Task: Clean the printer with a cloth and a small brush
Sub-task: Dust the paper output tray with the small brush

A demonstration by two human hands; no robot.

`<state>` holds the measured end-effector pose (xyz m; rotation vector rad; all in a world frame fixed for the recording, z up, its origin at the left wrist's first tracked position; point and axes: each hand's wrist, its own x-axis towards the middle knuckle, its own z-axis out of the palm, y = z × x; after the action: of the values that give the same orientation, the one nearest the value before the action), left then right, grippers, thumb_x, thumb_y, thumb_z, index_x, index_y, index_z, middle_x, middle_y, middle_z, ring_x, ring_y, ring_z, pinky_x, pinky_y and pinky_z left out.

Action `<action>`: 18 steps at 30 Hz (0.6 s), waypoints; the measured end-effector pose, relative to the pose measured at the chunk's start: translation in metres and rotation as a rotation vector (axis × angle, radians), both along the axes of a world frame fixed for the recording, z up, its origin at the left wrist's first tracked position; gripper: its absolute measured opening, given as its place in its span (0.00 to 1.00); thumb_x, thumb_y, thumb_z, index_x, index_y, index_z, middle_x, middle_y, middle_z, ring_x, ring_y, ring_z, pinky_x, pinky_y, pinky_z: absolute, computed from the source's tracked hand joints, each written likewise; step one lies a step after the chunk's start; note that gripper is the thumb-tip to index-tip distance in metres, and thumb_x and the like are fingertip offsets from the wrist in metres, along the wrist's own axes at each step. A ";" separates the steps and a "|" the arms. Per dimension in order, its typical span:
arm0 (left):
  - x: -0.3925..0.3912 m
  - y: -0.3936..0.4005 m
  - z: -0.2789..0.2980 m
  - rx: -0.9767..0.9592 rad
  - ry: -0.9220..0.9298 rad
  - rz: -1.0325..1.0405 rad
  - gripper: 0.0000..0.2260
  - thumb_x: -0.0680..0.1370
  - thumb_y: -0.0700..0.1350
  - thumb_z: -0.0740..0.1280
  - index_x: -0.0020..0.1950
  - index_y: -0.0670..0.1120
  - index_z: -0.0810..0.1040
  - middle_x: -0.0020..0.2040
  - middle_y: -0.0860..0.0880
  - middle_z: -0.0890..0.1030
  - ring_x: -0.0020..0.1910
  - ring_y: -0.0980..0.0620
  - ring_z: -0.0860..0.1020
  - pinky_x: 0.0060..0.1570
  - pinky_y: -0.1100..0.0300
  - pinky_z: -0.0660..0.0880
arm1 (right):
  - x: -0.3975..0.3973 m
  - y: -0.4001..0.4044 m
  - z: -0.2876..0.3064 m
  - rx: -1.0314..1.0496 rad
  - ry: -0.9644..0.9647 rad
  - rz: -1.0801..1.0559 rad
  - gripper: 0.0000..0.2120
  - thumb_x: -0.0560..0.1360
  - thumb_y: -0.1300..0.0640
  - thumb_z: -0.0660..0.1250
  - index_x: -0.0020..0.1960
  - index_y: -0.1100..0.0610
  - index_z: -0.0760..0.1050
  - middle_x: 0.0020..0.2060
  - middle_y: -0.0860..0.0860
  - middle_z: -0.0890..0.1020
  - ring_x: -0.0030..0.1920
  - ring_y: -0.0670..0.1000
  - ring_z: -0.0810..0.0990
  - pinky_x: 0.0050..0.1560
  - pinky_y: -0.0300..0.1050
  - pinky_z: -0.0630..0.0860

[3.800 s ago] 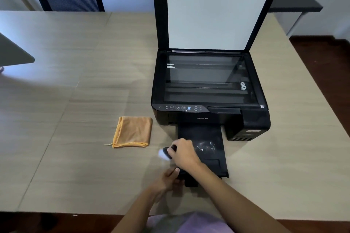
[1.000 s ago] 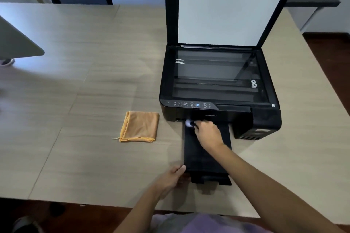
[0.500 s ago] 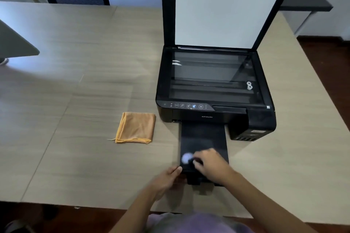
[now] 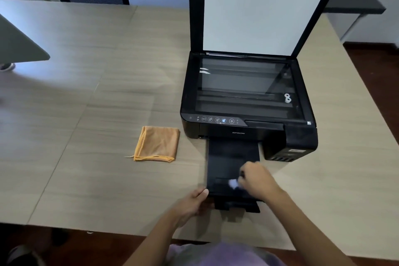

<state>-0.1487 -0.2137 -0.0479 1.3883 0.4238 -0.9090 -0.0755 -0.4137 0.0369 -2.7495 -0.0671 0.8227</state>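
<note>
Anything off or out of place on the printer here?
One oddity: two small white rings lie on the scanner glass near its right edge, loose under the raised lid. Nothing spilled or damaged; the cloth lies folded beside the printer.

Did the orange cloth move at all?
No. The orange cloth lies folded on the table, left of the printer, just as before.

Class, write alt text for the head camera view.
A right hand brushes a black printer's tray with a small brush; the left hand steadies its corner. An orange cloth lies left; the scanner lid stands open.
</note>
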 end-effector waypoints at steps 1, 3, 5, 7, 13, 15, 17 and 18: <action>-0.001 0.000 -0.002 -0.005 0.005 0.006 0.13 0.84 0.50 0.56 0.61 0.48 0.77 0.47 0.52 0.83 0.44 0.58 0.81 0.51 0.58 0.73 | 0.001 -0.005 -0.003 0.000 -0.023 -0.056 0.11 0.69 0.55 0.66 0.31 0.58 0.70 0.33 0.57 0.77 0.39 0.59 0.75 0.35 0.44 0.67; -0.002 0.000 -0.002 0.000 0.005 0.021 0.14 0.84 0.50 0.56 0.63 0.47 0.76 0.48 0.51 0.83 0.45 0.56 0.81 0.50 0.59 0.73 | -0.005 0.008 -0.005 0.137 -0.051 -0.043 0.08 0.72 0.56 0.64 0.36 0.57 0.77 0.38 0.55 0.82 0.44 0.57 0.77 0.40 0.46 0.71; -0.001 -0.001 -0.001 -0.001 0.010 0.035 0.13 0.84 0.49 0.56 0.62 0.48 0.77 0.51 0.49 0.84 0.47 0.55 0.82 0.47 0.63 0.76 | -0.018 0.032 -0.009 0.319 -0.004 0.046 0.07 0.74 0.54 0.64 0.44 0.54 0.81 0.42 0.51 0.84 0.46 0.53 0.78 0.47 0.47 0.74; 0.000 0.000 0.001 0.001 0.008 0.029 0.12 0.84 0.48 0.56 0.58 0.49 0.78 0.51 0.49 0.84 0.47 0.55 0.83 0.45 0.64 0.77 | -0.021 0.029 -0.010 0.326 0.082 0.111 0.08 0.73 0.52 0.65 0.45 0.53 0.81 0.42 0.51 0.84 0.44 0.53 0.79 0.45 0.48 0.77; -0.001 0.002 -0.006 -0.015 0.025 0.030 0.11 0.84 0.50 0.57 0.58 0.48 0.75 0.49 0.49 0.82 0.48 0.52 0.80 0.48 0.57 0.74 | -0.008 -0.032 -0.015 -0.031 -0.125 -0.092 0.08 0.72 0.55 0.63 0.41 0.58 0.78 0.40 0.59 0.83 0.43 0.60 0.79 0.37 0.45 0.67; -0.001 0.000 -0.004 -0.026 0.007 0.042 0.11 0.84 0.49 0.56 0.57 0.48 0.76 0.48 0.48 0.82 0.46 0.53 0.80 0.46 0.60 0.75 | -0.016 -0.003 -0.019 0.133 -0.186 -0.051 0.08 0.75 0.54 0.63 0.46 0.55 0.79 0.43 0.55 0.85 0.45 0.57 0.81 0.41 0.46 0.71; -0.002 0.001 -0.002 -0.027 -0.013 0.049 0.13 0.84 0.47 0.56 0.59 0.45 0.77 0.51 0.46 0.83 0.49 0.52 0.81 0.52 0.58 0.76 | -0.029 0.027 -0.021 0.275 -0.068 0.096 0.09 0.76 0.53 0.62 0.49 0.53 0.80 0.45 0.52 0.85 0.47 0.54 0.81 0.47 0.47 0.74; -0.001 0.001 -0.002 -0.028 -0.015 0.047 0.13 0.84 0.47 0.56 0.59 0.44 0.78 0.51 0.46 0.83 0.49 0.51 0.81 0.53 0.57 0.76 | -0.031 0.029 -0.020 0.279 -0.033 0.132 0.09 0.75 0.52 0.62 0.49 0.53 0.80 0.45 0.52 0.85 0.47 0.55 0.81 0.47 0.49 0.75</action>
<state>-0.1495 -0.2126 -0.0496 1.3530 0.4292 -0.8630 -0.1061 -0.3848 0.0169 -2.5150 -0.3460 0.7381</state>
